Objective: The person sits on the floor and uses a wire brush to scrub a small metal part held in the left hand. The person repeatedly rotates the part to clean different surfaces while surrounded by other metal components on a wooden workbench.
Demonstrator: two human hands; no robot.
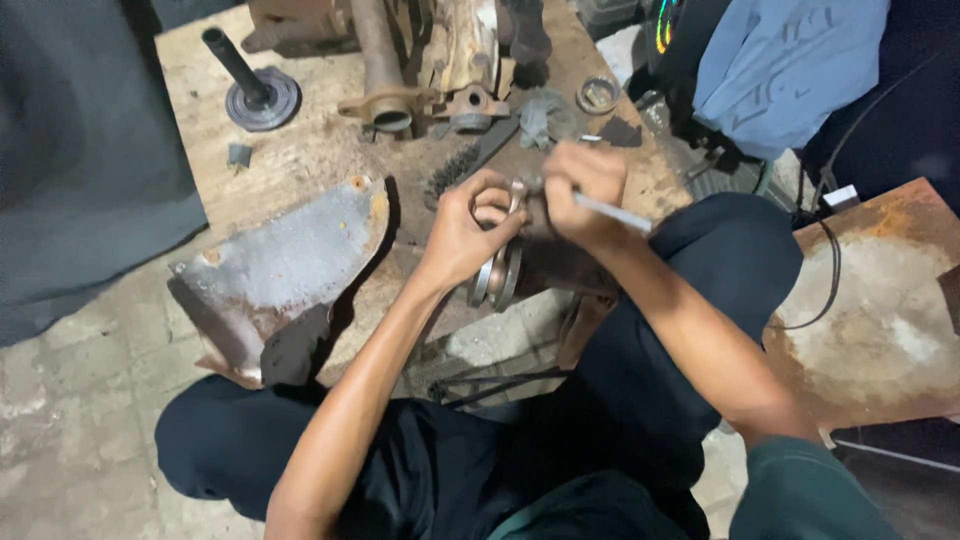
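- While the person squats over a wooden surface (300, 150), the left hand (468, 228) is curled around a round metal part (497, 275), held at the near edge of that surface, over the knees.
- Right hand (583, 190) is closed on a thin metal rod (612, 212), its tip at the top of the part.
- Bent rusty plate (280, 265) lies to the left; a wire brush (450, 170) just behind the hands.
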